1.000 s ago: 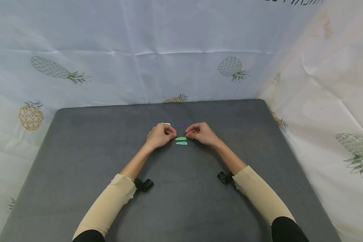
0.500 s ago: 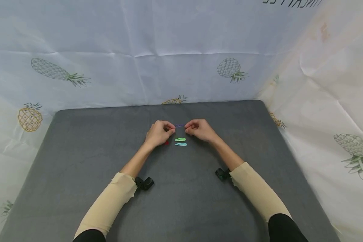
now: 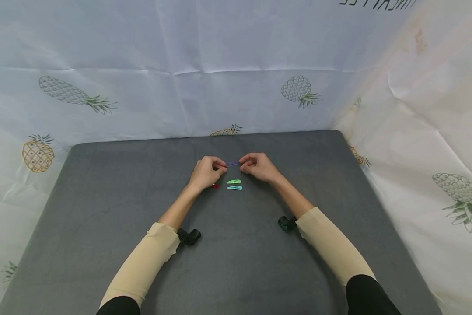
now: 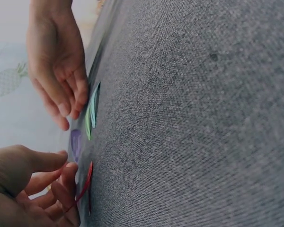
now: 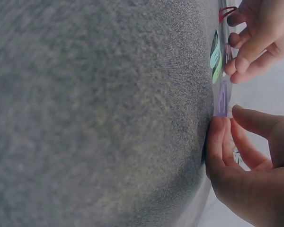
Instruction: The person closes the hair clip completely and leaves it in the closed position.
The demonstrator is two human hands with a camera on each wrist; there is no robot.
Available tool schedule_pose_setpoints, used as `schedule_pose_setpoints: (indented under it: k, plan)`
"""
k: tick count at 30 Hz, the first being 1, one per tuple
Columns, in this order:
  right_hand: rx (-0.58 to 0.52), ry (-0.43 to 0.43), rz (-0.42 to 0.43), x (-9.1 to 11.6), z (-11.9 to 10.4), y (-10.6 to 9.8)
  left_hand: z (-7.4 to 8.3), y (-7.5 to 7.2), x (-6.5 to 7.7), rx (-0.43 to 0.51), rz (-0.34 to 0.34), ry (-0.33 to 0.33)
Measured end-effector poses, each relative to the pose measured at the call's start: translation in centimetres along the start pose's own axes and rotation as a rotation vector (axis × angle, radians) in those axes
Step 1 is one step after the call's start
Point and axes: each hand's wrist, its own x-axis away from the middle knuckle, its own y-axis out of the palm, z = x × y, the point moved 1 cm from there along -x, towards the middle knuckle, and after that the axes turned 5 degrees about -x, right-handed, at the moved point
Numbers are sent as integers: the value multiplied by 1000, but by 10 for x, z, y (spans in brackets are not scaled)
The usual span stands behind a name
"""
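Note:
A purple hair clip (image 3: 232, 164) lies crosswise between the fingertips of my two hands. My left hand (image 3: 206, 173) is at its left end, thumb and forefinger slightly parted. At the wide end, the fingertips of my right hand (image 3: 259, 167) touch the clip while the thumb stands off, as the right wrist view shows. Nearer to me, a green hair clip (image 3: 233, 181) lies above a light blue one (image 3: 234, 187), roughly parallel. Part of a red hair clip (image 3: 215, 186) shows beneath the left hand; more of that red clip (image 4: 90, 179) appears in the left wrist view.
The clips lie on a dark grey table (image 3: 228, 253) with rounded far corners. Behind its far edge hangs a white cloth (image 3: 228, 96) printed with pineapples. A dark wrist camera (image 3: 190, 236) sits on the left forearm, another camera (image 3: 286, 223) on the right.
Both hands have moved away from me, from the ends of the green clip to the ends of the purple one. The red clip has come into sight; a white one is now hidden.

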Motion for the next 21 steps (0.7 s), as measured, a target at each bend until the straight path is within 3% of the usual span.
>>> schedule_pose_setpoints:
  k: [21]
  plan:
    - [67,41,66,-13,-3,4,1,6,-10,-5,35,-13]
